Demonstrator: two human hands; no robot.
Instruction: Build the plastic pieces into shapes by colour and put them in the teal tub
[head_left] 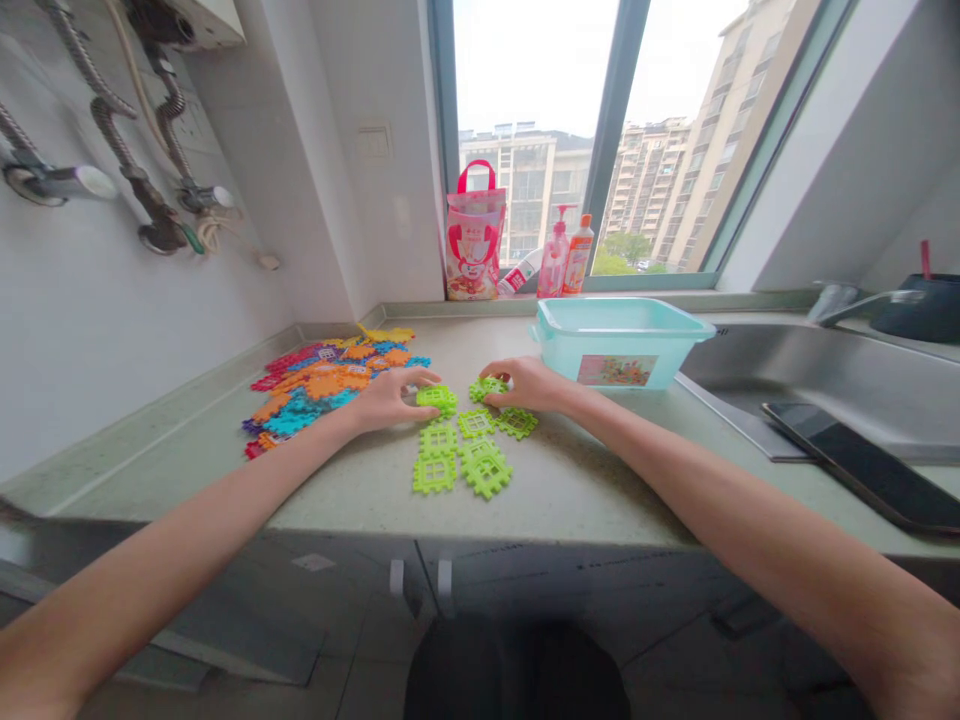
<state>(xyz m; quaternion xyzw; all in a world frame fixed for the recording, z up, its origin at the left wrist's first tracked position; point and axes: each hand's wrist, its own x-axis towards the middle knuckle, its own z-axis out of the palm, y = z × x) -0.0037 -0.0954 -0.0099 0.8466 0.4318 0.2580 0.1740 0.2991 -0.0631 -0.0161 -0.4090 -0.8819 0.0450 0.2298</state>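
While both arms reach across the desk (360,490), my left hand (390,398) curls its thumb and fingertips around one green tile (437,399), and my right hand (529,385) closes its fingertips over a second tile (487,387) just beside it. Whether either piece is lifted clear of the surface cannot be told from this view. Five more green tiles (465,455) lie flat in a loose cluster just in front of the two hands, some of them touching edge to edge. A mixed pile (322,390) of orange, blue, pink and yellow pieces spreads to the left, near the wall. A pale tub (619,343), open at the top, stands just right of my right hand, between it and the sink (825,380). A phone (862,460) rests on the sink's near edge. A bag (474,235) and bottles (566,255) stand on the sill behind. In my judgement, the toothed edges make these flat pieces awkward to raise, so each is best gripped by two opposite edges rather than pressed from above. Any two pieces being mated should have their teeth lined up before they are pushed together. It also seems wise to keep the wrists low and clear of the cluster, so that the loose tiles are not scattered.
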